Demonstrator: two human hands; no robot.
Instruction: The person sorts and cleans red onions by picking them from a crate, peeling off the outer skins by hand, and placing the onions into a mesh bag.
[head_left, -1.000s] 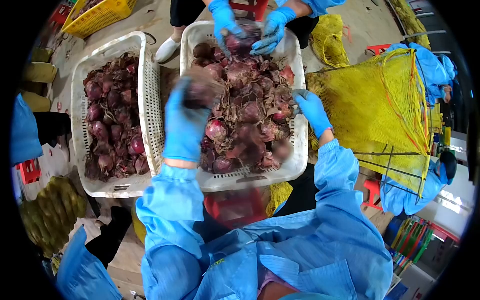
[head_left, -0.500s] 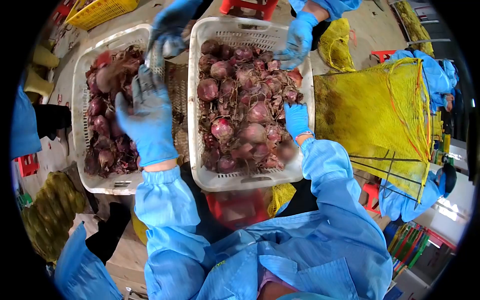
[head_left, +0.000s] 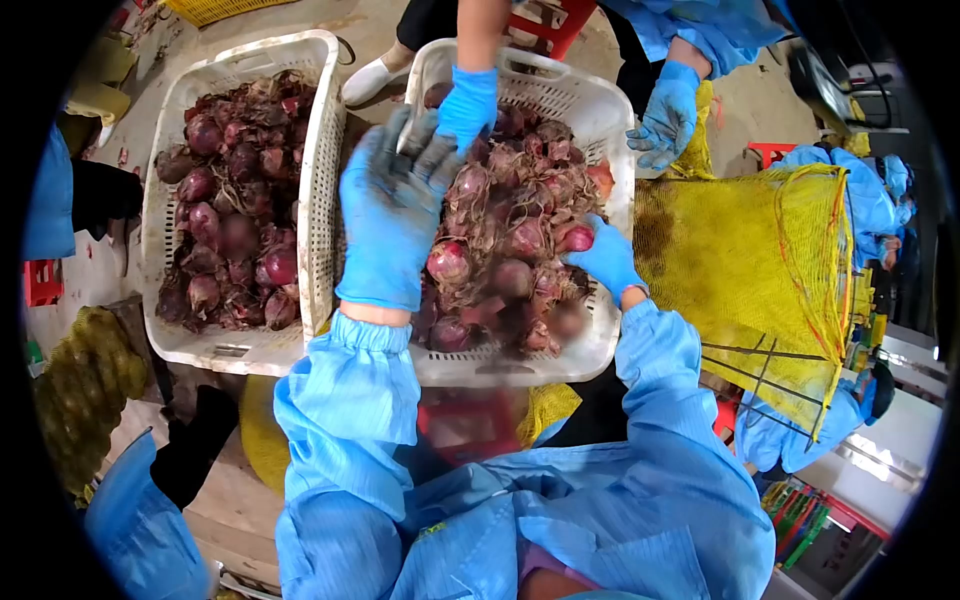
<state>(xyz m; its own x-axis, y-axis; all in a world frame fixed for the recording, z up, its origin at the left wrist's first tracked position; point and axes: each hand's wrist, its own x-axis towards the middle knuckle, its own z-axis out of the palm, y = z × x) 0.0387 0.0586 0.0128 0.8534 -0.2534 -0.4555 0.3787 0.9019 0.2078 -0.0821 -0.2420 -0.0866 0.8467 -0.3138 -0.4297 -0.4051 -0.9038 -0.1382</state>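
My left hand, in a blue glove with grey, soiled fingers, is over the left rim of the right-hand white crate. Its fingers stretch away from me with nothing seen in them. At that crate's right side, my right hand closes on a red onion. Many onions with loose, dry skins and roots fill the crate. To the left stands another white crate of red onions. A co-worker's gloved hand reaches into the right-hand crate close to my left fingertips.
The co-worker's other gloved hand hangs beyond the crate's far right corner. A yellow mesh bag on a wire frame stands to the right. Red stools are under and around the crates. Filled mesh sacks lie at left.
My left hand has moved right, from the left crate to the right crate's rim; a blurred onion was near it before. My right hand now grips an onion. The co-worker's hand has entered the right-hand crate.
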